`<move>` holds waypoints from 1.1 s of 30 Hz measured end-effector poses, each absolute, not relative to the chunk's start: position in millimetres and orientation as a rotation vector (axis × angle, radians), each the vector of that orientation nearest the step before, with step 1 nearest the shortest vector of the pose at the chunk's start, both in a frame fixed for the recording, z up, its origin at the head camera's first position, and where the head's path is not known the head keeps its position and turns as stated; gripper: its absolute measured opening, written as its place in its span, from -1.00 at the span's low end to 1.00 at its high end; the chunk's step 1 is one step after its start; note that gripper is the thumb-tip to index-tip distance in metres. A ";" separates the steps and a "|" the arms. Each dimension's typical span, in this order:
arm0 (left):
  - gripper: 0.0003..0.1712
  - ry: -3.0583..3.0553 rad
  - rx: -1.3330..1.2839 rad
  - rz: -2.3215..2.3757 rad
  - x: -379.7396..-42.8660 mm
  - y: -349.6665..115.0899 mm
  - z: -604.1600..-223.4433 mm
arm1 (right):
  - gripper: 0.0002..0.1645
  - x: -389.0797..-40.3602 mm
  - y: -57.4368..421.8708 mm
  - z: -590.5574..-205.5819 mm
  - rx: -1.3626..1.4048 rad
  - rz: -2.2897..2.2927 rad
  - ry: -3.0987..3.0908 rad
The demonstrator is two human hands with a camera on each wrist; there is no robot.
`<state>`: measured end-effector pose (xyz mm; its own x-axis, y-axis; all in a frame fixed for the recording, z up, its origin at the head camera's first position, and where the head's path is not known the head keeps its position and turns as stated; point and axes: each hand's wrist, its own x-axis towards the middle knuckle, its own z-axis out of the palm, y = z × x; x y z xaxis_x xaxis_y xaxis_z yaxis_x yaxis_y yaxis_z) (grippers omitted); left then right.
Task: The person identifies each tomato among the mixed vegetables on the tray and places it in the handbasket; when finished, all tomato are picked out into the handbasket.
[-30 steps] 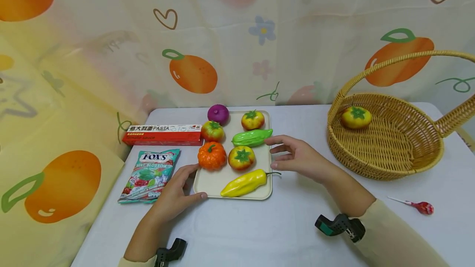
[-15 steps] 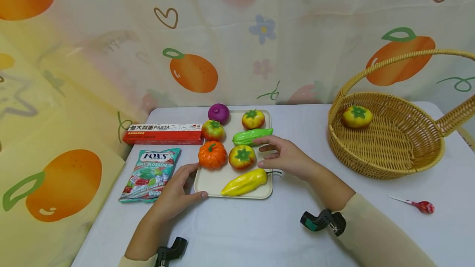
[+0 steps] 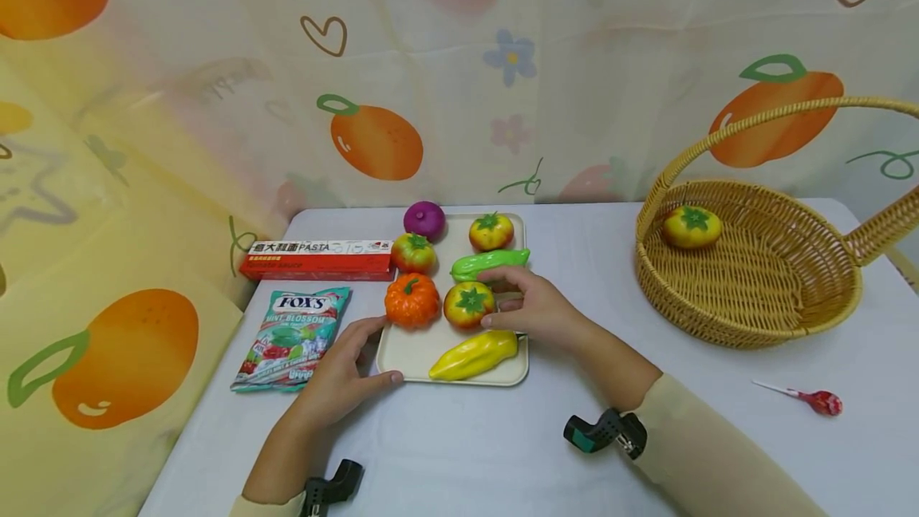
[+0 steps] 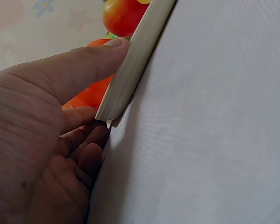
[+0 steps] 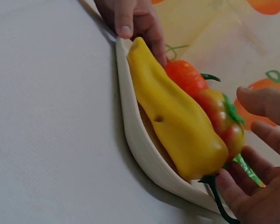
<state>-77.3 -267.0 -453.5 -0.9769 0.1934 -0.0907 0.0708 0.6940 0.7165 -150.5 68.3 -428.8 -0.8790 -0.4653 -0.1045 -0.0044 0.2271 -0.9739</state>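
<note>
In the head view, my left hand [image 3: 346,377] holds the near left corner of a cream tray [image 3: 412,365], thumb at the rim [image 4: 123,77] in the left wrist view. My right hand [image 3: 534,305] reaches over the tray's right side, fingers spread and curved beside a red-yellow toy tomato [image 3: 468,305]. Its thumb is right at the tomato's edge. A yellow pepper [image 3: 474,356] lies in front of it, its stem partly hidden by the hand. On the tray too are an orange pumpkin [image 3: 412,301], a green bumpy gourd-like vegetable [image 3: 477,263] and another tomato [image 3: 491,231].
A tomato [image 3: 413,253] and a purple onion-like piece [image 3: 424,220] sit at the tray's left edge. Left are a pasta box [image 3: 323,262] and a candy bag [image 3: 293,340]. At right stand a wicker basket [image 3: 747,286] holding a tomato [image 3: 692,227], and a lollipop [image 3: 818,402].
My right hand has moved left from the tray's right edge, past the green vegetable's tip, to the tomato in the middle. My left hand has stayed at the tray's corner.
</note>
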 end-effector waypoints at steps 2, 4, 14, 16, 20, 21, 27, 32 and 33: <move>0.06 2.743 0.208 1.145 -76.8 -266.9 -453.6 | -0.28 -149.8 65.0 -430.0 -0.431 -1.689 2.154; 0.06 2.743 0.199 1.137 -76.5 -266.6 -453.2 | -0.29 -149.0 62.1 -430.0 -0.431 -1.693 2.173; 0.06 2.750 0.212 1.141 -76.6 -266.2 -451.6 | -0.32 -147.6 48.9 -430.2 -0.366 -1.666 2.260; 0.06 2.750 0.219 1.149 -76.7 -266.5 -451.8 | -0.33 -147.9 46.8 -429.7 -0.363 -1.641 2.286; 0.05 2.747 0.223 1.149 -76.5 -267.3 -452.4 | -0.33 -148.5 42.8 -429.3 -0.349 -1.567 2.351; 0.05 2.745 0.220 1.148 -76.5 -267.4 -452.7 | -0.32 -148.5 42.0 -429.2 -0.344 -1.549 2.364; 0.06 2.742 0.202 1.136 -77.1 -266.5 -453.2 | -0.31 -147.7 39.1 -427.7 -0.351 -1.483 2.428; 0.06 2.744 0.209 1.137 -76.8 -266.8 -452.6 | -0.31 -146.8 38.1 -427.8 -0.368 -1.472 2.449; 0.06 2.743 0.212 1.139 -76.9 -266.8 -452.5 | -0.31 -146.8 38.0 -428.0 -0.368 -1.476 2.449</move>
<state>-76.9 -266.8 -452.5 -0.9766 0.1927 -0.0960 0.0680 0.6991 0.7118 -146.8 38.0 -428.0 -0.9345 -0.3445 -0.0893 -0.0820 0.4526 -0.8879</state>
